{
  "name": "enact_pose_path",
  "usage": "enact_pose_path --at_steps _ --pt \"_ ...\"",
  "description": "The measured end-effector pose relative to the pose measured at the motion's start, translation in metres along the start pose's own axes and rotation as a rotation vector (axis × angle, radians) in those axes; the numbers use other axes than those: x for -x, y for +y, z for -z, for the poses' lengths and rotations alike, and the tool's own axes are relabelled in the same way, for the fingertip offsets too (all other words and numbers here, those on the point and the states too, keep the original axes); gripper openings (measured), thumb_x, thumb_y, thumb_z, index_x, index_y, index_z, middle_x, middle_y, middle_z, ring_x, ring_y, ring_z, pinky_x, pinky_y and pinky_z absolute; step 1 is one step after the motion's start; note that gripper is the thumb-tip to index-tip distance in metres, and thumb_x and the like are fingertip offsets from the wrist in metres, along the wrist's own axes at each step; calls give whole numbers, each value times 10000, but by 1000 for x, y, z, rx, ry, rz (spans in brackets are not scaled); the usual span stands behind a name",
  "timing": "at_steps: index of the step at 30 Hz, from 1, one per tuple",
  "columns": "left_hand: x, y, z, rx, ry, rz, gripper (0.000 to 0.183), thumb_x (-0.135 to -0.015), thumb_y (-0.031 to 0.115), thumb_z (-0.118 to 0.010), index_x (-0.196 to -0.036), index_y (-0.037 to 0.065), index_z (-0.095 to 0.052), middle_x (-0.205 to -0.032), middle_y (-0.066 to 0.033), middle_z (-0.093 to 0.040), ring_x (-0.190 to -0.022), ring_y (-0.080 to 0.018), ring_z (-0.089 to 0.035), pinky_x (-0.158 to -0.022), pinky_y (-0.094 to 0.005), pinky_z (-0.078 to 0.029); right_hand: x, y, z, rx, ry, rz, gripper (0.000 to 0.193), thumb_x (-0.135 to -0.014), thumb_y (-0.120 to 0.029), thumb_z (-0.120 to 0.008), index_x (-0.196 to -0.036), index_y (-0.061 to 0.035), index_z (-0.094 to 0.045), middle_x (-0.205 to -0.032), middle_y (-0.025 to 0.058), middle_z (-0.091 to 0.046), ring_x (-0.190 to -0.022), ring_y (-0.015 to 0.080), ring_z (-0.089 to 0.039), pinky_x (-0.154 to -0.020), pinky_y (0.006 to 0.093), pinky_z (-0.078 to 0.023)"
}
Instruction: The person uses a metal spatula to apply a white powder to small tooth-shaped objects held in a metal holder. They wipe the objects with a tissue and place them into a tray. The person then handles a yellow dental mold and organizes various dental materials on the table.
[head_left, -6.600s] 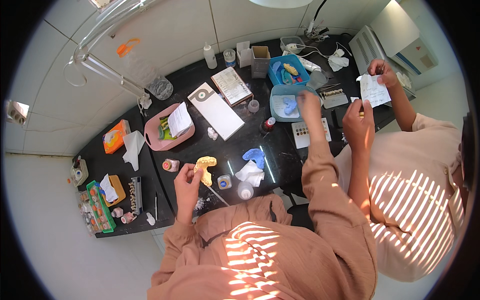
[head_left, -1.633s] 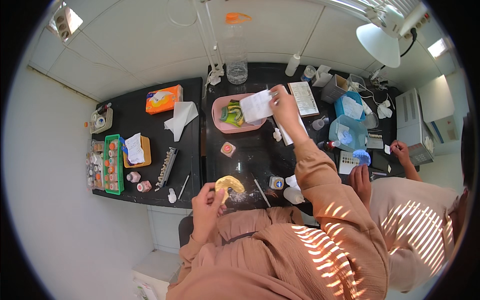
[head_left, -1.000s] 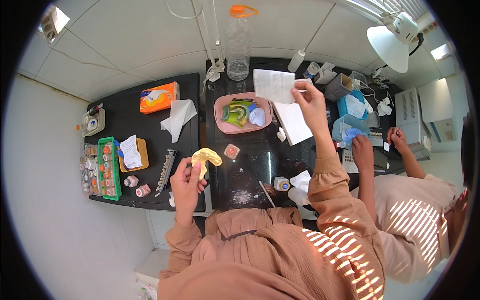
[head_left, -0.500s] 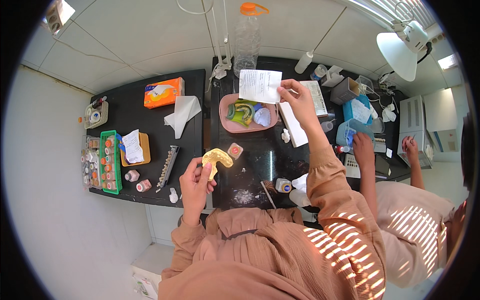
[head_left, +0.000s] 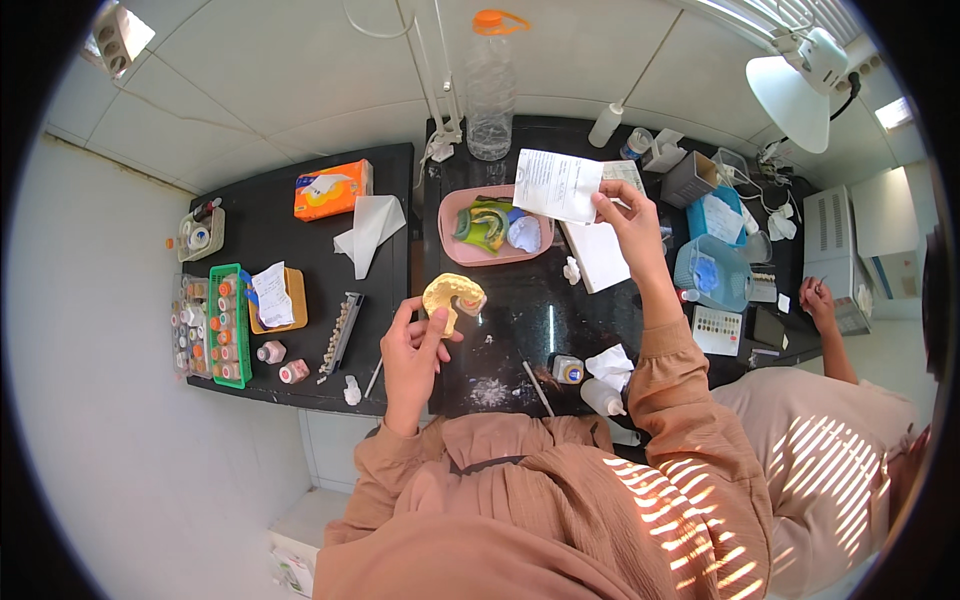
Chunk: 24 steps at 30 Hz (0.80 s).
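Note:
My left hand (head_left: 412, 352) pinches a yellow horseshoe-shaped dental cast (head_left: 440, 294) between thumb and fingers, raised above the black bench. A small jar behind the cast is mostly hidden by it. My right hand (head_left: 630, 222) grips the right edge of a white printed paper slip (head_left: 556, 184) and holds it up, facing me. Below the slip is a pink tub (head_left: 482, 259) with a green and yellow packet (head_left: 486, 232) and a pale, crumpled-looking lump (head_left: 524, 234) in it; the slip covers part of its far right corner.
On the left stand a green basket of small bottles (head_left: 243, 345), a tooth shade strip (head_left: 342, 333) and an orange tissue pack (head_left: 333, 190). A squeeze bottle (head_left: 601, 396) lies near my right forearm. To the right, a co-worker's hand (head_left: 818, 303) is beside a blue basket (head_left: 735, 285).
My right hand has carried the slip to the right and slightly lower. The cast has shifted right and up a little. One of the co-worker's hands has left the blue basket.

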<state>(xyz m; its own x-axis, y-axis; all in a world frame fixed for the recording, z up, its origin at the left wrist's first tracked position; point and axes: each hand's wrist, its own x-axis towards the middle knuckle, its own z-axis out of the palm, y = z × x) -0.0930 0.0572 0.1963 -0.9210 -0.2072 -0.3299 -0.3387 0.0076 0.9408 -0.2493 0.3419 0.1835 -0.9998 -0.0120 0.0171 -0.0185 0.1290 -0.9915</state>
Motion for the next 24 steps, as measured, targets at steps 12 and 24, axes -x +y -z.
enact_pose_path --at_steps 12,24 --pt "1 -1 -3 -7 -13 18 291 -965 263 -624 -1109 22 -551 -739 -111 -702 -473 -40 -510 -394 -163 -337 11 -13 12 -30 16 4 166 -921 -114 -651 -1025 15 -635 -919 6 -625 -784 74 -559 -719 227 -456" --pt "4 -21 6 -18 -13 13 244 -989 226 -575 -1096 8 -555 -764 -95 -707 -496 -40 -523 -419 -169 -348 37 -57 64 -55 351 228 168 -913 -96 -665 -1026 26 -638 -930 19 -629 -805 87 -569 -739 242 -465"
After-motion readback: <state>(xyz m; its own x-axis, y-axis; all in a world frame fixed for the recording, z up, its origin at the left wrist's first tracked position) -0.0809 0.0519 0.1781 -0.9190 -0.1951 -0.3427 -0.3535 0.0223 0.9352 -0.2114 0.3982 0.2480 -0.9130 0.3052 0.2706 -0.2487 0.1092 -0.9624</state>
